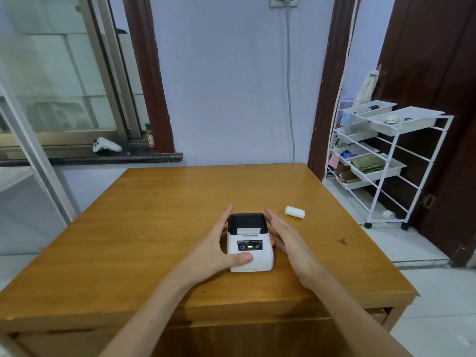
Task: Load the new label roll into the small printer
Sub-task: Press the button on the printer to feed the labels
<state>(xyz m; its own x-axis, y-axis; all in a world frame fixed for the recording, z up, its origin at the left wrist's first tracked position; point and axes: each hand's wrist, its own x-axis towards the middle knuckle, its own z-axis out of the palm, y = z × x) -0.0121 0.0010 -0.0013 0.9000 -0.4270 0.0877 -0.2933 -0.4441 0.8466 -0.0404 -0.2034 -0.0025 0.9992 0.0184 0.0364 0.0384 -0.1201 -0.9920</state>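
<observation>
One printer sits at the frame's centre on the table. We see two open hands flanking it: left hand touching its side, right hand alongside. One roll lies right of centre.

We look from one head-worn, wide-angle camera, facing forward and down over a wooden table, close above both forearms, with the wall beyond.

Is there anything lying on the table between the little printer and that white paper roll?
Only the person's right hand, beside the printer. Past its fingertips, bare wooden table runs to the label roll, as the head view shows.
</observation>
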